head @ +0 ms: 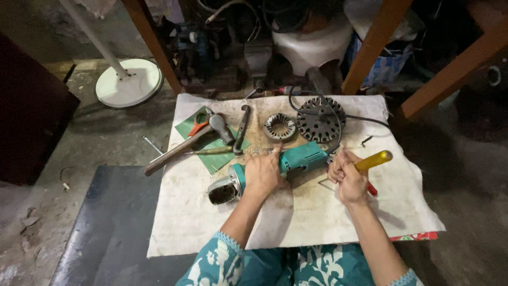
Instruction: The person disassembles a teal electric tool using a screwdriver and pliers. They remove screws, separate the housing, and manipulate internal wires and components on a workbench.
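Note:
A teal angle grinder (296, 158) lies across a stained white cloth (185, 222), its metal head pointing left. My left hand (263, 172) presses down on the grinder's body just behind the head. My right hand (348, 177) grips a screwdriver with a yellow handle (373, 160) at the grinder's rear end; the tip is hidden by my fingers. A black cord runs from the grinder's rear up toward the back.
A hammer (185, 146), orange-handled scissors (199, 122) on a green sheet, a dark wrench (241, 128), a small ring stator (279, 126) and a larger dark stator (319, 119) lie on the cloth's far half. A fan base (128, 82) stands back left; wooden legs (370, 47) rise behind.

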